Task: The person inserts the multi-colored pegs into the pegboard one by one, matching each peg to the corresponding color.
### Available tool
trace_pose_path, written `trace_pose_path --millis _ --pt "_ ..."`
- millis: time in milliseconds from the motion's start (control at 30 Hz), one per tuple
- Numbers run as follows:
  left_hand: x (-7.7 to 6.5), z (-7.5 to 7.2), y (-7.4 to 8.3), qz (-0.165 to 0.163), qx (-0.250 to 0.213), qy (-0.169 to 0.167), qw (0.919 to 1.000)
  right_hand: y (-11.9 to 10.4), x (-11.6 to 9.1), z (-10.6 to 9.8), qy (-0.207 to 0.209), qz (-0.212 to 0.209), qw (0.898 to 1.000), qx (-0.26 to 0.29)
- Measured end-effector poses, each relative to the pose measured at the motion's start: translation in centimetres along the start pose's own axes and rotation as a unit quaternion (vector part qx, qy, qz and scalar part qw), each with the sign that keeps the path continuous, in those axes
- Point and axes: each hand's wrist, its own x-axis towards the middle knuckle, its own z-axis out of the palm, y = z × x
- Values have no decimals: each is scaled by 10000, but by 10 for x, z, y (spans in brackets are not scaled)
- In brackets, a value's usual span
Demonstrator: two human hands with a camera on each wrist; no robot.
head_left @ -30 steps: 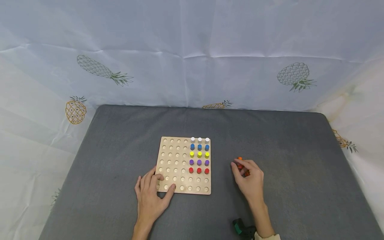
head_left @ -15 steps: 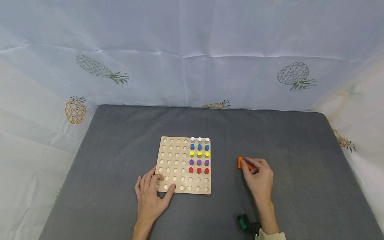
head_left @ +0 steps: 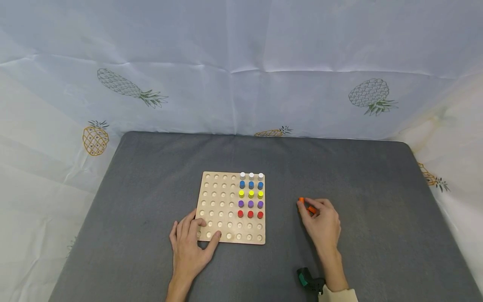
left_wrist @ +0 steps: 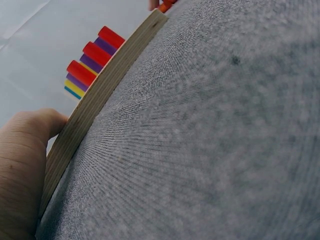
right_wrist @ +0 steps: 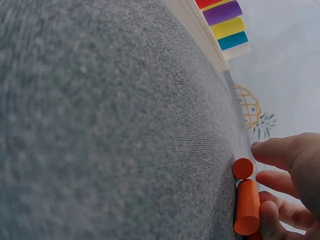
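My left hand rests on the near left corner of a wooden pegboard; the index fingertip lies over its top. In the left wrist view, the thumb presses against the board's edge. Three columns of white, blue, yellow, purple and red pegs stand upright on the right side. Right of the board, my right hand hovers over loose orange pegs. One orange peg has its end near the parted thumb and index finger; a second orange peg lies beside the bent fingers.
Bare holes fill the board's left columns and its two nearest rows. Grey cloth covers the table. A pineapple-print curtain hangs along the far edge and sides. A black and green device sits at my right wrist.
My right hand shifted right, uncovering an orange peg, then came back left until its thumb and index finger overlap that peg. The left hand and the board stayed in place.
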Motion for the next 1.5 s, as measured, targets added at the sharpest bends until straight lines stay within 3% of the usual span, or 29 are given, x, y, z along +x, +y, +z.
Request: trace_pose_path --millis 767,1233,1500 --pt "1 0 0 62 -58 29 10000 -6 -6 9 -274 135 9994 -135" --pt "-1 1 -1 109 -45 84 9999 -10 -6 6 -333 233 9991 86" --pt "0 2 -1 101 -61 67 9999 -12 -6 4 -143 -91 9988 460"
